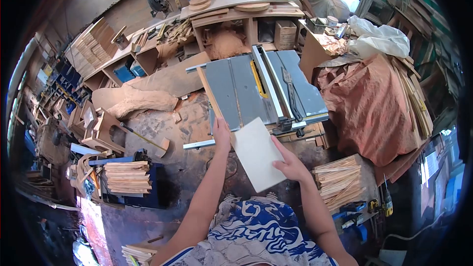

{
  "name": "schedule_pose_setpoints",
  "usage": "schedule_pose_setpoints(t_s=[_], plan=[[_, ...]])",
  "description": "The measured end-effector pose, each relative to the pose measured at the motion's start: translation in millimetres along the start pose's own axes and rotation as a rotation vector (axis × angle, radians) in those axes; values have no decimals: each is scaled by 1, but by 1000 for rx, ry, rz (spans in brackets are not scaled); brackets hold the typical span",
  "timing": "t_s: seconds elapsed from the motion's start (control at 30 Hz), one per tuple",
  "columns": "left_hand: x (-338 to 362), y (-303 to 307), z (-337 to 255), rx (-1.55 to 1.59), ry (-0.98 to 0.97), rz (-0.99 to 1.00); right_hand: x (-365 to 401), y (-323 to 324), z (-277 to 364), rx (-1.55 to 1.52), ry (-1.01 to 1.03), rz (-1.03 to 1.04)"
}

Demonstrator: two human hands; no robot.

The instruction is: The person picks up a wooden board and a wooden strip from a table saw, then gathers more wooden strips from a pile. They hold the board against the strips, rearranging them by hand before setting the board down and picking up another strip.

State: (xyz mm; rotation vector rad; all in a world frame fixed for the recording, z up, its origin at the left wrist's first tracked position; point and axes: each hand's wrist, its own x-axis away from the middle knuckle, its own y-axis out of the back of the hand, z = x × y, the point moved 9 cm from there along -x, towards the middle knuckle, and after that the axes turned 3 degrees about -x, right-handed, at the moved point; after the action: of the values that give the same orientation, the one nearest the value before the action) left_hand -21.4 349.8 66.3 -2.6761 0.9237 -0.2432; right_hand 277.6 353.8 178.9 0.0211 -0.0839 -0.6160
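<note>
My right hand [291,163] grips the right edge of a pale rectangular board [258,155], thumb on its face and fingers along the edge. My left hand [221,135] is closed round the lower end of a long narrow wooden strip [209,91], close to the board's left edge. The strip reaches up over the left side of a grey table saw [224,83]. On the saw lie a yellow insert [258,79], a long metal fence [268,81] and a dark push stick [291,93]. The board's top corner overlaps the saw's front edge.
Stacks of wood strips stand low at left [128,177] and right [340,182]. A brown cloth [367,108] covers a pile right of the saw. A shelf workbench [246,15] holding boards runs behind. A drill [388,203] is at lower right.
</note>
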Motion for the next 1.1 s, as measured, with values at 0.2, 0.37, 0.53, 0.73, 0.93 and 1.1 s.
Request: schedule_pose_setpoints(t_s=[0.2,0.37,0.53,0.73,0.93,1.1], plan=[[32,-43,28,-515,-120,99,160,146,-130,-87,-81,-495],[162,-162,58,-815,-111,571,298,175,-229,-244,-209,-863],[262,-266,82,-935,-195,1097,395,162,-365,-110,-498,-1003],[218,-170,149,-1231,-82,1000,444,130,-404,19,-757,-1053],[178,104,195,-1460,238,894,506,116,-493,30,-1201,-994],[157,289,78,-1358,-163,44,469,142,-457,253,-1098,-1058]])
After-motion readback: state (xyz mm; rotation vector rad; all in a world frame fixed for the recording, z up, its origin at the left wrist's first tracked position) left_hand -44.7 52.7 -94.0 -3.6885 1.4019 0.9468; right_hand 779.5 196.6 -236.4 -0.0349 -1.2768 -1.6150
